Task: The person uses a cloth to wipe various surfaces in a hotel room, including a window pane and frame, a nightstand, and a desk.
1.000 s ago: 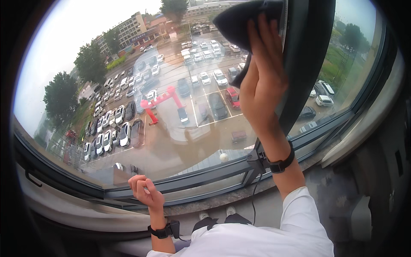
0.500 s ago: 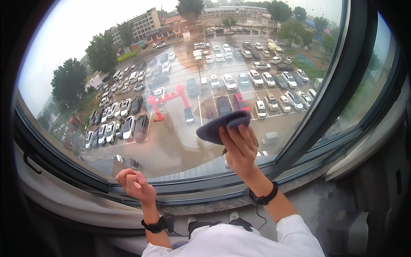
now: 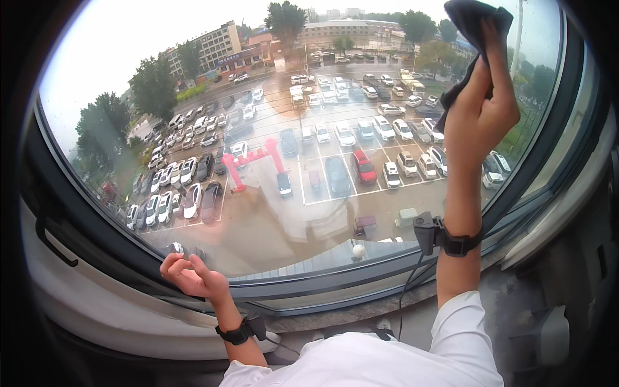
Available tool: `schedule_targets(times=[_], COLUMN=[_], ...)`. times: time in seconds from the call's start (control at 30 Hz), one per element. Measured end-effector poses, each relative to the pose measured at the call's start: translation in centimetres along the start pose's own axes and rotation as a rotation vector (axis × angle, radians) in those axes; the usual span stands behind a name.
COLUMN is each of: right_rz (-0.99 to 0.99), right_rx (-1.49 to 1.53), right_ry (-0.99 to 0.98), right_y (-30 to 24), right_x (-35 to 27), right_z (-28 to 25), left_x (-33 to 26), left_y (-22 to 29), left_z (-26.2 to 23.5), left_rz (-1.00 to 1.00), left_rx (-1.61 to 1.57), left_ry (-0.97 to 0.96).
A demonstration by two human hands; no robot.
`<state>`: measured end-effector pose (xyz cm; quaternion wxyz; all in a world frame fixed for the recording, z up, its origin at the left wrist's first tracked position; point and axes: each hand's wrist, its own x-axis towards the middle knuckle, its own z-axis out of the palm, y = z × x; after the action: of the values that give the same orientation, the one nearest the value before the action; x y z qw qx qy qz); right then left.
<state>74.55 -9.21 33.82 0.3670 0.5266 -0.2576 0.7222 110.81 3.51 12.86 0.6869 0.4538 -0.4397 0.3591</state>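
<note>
My right hand (image 3: pixel 480 119) is stretched out to the upper right with its fingers closed on a dark cloth (image 3: pixel 467 22). The bunched cloth lies over the window glass (image 3: pixel 271 219), near the right side of the pane. One loose fold of it hangs beside my fingers; whether all of it touches the glass I cannot tell. Low on the left, in front of the lower window frame, my left hand (image 3: pixel 193 276) is open and holds nothing. Its fingers are loosely bent and apart from the thumb.
A dark window frame (image 3: pixel 322 284) curves below and to the right of the pane, with a stone sill (image 3: pixel 335 317) beneath. Black wrist devices with cables (image 3: pixel 425 233) sit on both my wrists. A dark handle (image 3: pixel 51 245) is at left. Outside are parked cars and a red arch (image 3: pixel 253 155).
My right hand has carried the cloth from the middle of the pane up and to the right. My left hand has shifted slightly down and left, its fingers loosening.
</note>
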Motion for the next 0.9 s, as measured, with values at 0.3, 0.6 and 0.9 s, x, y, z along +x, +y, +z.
schedule_targets(times=[0.3,0.6,0.9], right_rz=[0.029,-0.021,-0.147], right_rx=[-0.118,0.151,0.077], right_ry=[0.038,-0.495,-0.57], right_y=[-3.2,-14.4,-15.0], right_x=[1.1,-24.7,-24.3], right_z=[2.4,-5.4,-4.6], left_x=[0.3,-2.5,-4.3], left_y=[-4.6,-5.8,-7.1], left_z=[-2.9,-2.7,-3.3], left_rz=[0.019,-0.112,-0.108], left_rx=[-0.056,-0.01,-0.261], left_ry=[-0.151,-0.214,-0.177])
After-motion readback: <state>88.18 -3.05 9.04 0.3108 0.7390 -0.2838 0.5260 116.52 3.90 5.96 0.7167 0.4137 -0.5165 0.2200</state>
